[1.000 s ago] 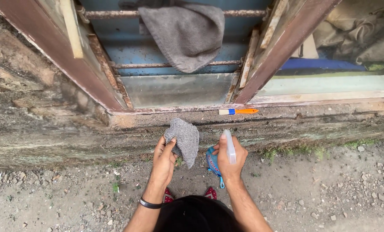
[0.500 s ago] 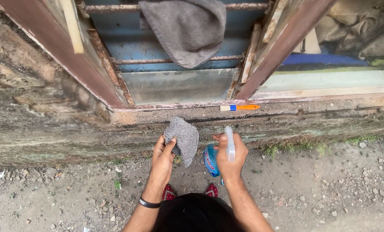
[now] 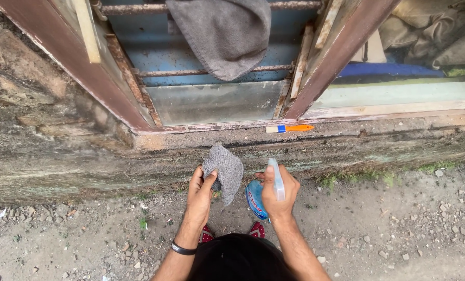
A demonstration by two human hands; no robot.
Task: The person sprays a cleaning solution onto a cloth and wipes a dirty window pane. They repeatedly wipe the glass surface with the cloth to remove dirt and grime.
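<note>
My left hand [image 3: 200,195] pinches a small grey cloth [image 3: 224,169], which hangs just below the stone window sill [image 3: 347,136]. My right hand [image 3: 278,193] grips a blue spray bottle [image 3: 255,199] with a pale trigger head [image 3: 275,178], its nozzle turned toward the cloth. The two hands are close together in front of the mossy wall below the window. A black band circles my left wrist.
An open window with rusty bars [image 3: 211,70] and brown frames [image 3: 341,54] is above; a larger grey cloth [image 3: 223,34] hangs over the top bar. An orange, blue and white tool [image 3: 289,128] lies on the sill. Gravel ground [image 3: 399,229] lies below.
Both hands have lowered slightly and stay close together; the cloth and bottle remain held, and the view has shifted a little.
</note>
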